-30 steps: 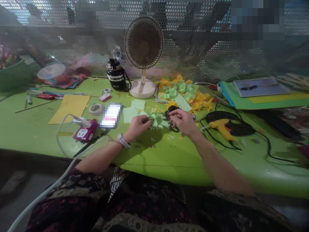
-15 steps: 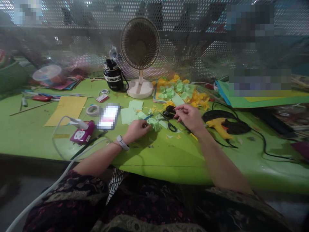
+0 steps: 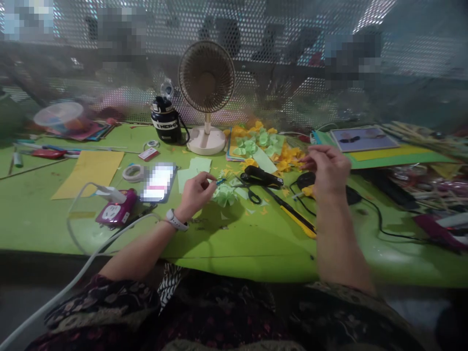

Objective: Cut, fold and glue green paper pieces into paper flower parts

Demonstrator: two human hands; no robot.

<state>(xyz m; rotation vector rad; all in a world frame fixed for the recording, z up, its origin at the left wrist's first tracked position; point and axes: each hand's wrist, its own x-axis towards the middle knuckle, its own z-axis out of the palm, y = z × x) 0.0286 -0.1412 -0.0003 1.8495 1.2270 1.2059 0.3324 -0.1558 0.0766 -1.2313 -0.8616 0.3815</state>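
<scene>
My left hand (image 3: 195,192) rests on the green table (image 3: 234,239) and pinches the edge of a pale green paper flower (image 3: 224,195); a small blue bit shows at its fingertips. My right hand (image 3: 326,168) hovers further right, fingers curled into a loose pinch, and I cannot make out whether anything is in it. It hangs over a yellow glue gun (image 3: 308,191), which it mostly hides, and the gun's black cable (image 3: 380,222). Between the hands lie black scissors (image 3: 252,195), a black stapler (image 3: 262,177) and a yellow utility knife (image 3: 298,222).
A small fan (image 3: 206,92) and a black bottle (image 3: 164,122) stand at the back. Yellow and green paper flowers (image 3: 265,146) are heaped behind the stapler. To the left are a phone (image 3: 158,181), a tape roll (image 3: 132,171), a purple power socket (image 3: 111,212) with a white cable, and yellow paper (image 3: 87,171).
My right hand has left the flower and the scissors, rising and moving right over the glue gun. My left hand stays on the flower. The view has shifted slightly.
</scene>
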